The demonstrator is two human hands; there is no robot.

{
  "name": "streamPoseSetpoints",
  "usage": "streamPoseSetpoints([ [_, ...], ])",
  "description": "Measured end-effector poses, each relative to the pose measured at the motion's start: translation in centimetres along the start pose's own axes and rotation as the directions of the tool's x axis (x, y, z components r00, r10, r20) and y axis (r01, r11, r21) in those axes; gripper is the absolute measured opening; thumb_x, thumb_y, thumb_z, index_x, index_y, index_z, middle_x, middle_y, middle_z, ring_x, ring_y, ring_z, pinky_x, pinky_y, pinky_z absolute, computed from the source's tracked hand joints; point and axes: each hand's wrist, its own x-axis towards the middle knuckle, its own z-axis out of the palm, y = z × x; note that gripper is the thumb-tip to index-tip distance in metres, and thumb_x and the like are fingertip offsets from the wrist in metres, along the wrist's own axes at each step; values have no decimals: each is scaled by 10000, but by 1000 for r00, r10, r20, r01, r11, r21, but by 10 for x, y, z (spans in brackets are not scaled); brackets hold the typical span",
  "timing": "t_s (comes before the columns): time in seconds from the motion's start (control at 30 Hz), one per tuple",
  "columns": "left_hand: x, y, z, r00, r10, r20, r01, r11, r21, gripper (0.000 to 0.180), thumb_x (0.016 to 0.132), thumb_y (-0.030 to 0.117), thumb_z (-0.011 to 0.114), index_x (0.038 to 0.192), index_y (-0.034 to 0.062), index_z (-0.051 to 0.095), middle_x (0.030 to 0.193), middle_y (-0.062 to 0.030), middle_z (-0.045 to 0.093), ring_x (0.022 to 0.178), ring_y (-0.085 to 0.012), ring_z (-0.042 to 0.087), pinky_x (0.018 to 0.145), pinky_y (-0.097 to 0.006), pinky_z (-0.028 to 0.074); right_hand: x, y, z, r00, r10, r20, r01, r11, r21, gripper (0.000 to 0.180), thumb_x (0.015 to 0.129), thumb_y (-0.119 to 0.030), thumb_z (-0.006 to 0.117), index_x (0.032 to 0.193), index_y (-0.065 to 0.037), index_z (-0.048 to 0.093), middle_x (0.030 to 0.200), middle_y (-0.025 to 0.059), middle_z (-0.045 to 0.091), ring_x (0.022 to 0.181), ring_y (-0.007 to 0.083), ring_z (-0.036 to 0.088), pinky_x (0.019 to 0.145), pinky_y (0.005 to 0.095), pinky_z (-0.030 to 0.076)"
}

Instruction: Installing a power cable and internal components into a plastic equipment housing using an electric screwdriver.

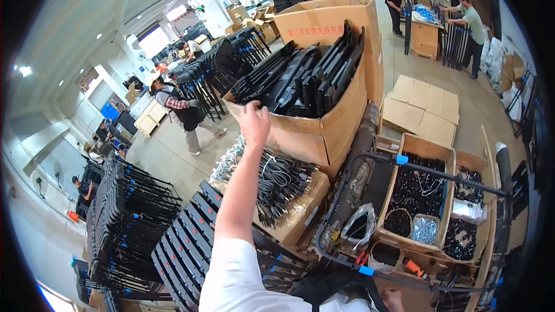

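My left arm reaches forward, and my left hand (254, 122) is closed over the near rim of a large cardboard box (295, 138). Long black plastic parts (306, 75) stand and lean inside that box, just beyond my fingers. Below my forearm, bundled grey and black cables (277, 179) lie on another carton. Close to my body, a black tubular frame (451, 174) with blue tape on it spans the parts bins. At the lower edge only a bit of my right hand (393, 299) shows, near the frame; its fingers cannot be made out.
A wooden parts tray (451, 156) with black fittings and silver screws (425, 230) is at right, an orange-handled tool (415, 268) near it. Stacked black panels (191, 242) stand at left. Flattened cardboard (422, 107) lies beyond. Co-workers (179, 104) work at left and far right.
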Motion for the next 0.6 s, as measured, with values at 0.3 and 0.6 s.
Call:
streamPoseSetpoints([
  [0.3,86,-71,30,920,62,387,-205,918,339,486,895,229,680,1365,114,634,1319,-155,669,1267,-352,609,1044,-456,520,-70,-1,23,995,-99,-14,99,994,-53,308,978,-221,667,1206,-22,730,1030,162,752,927,283,712,819,432,568],
  [0.6,109,-68,76,909,333,251,-396,876,273,179,996,129,518,1098,57,646,938,-172,745,855,-363,747,732,-466,599,-155,-88,61,988,-45,-148,2,960,-279,432,913,-335,726,1104,52,753,992,222,763,997,336,712,901,423,534],
])
